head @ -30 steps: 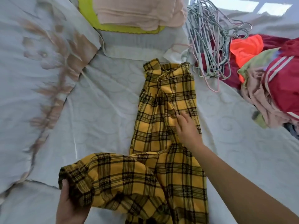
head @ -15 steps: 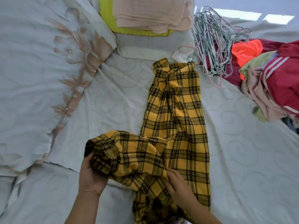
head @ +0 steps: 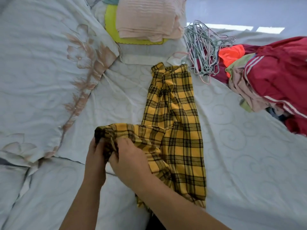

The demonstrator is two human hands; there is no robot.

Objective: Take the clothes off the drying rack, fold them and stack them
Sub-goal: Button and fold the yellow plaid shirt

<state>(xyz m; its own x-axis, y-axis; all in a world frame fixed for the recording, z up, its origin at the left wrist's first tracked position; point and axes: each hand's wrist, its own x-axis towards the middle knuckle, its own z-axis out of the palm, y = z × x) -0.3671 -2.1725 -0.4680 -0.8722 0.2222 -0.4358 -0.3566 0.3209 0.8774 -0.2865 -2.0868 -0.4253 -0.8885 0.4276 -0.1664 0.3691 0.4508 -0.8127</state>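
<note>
White quilted bedding [head: 240, 155] serves as the folding surface. Yellow plaid trousers [head: 172, 103] lie along its middle, with one leg swung aside. The left hand [head: 96, 156] and right hand [head: 131, 160] both grip its bunched cuff, so this fold looks barely begun. Beyond, a folded stack [head: 147, 19] sits finished beside loose hangers [head: 204, 47]. An unfolded heap [head: 274, 77] waits at the right.

The right hand [head: 131, 161] joins the left hand [head: 96, 156] at the cuff.
It leaves the middle of the plaid trousers [head: 176, 113] and pinches the bunched leg end, now drawn further inward.
</note>
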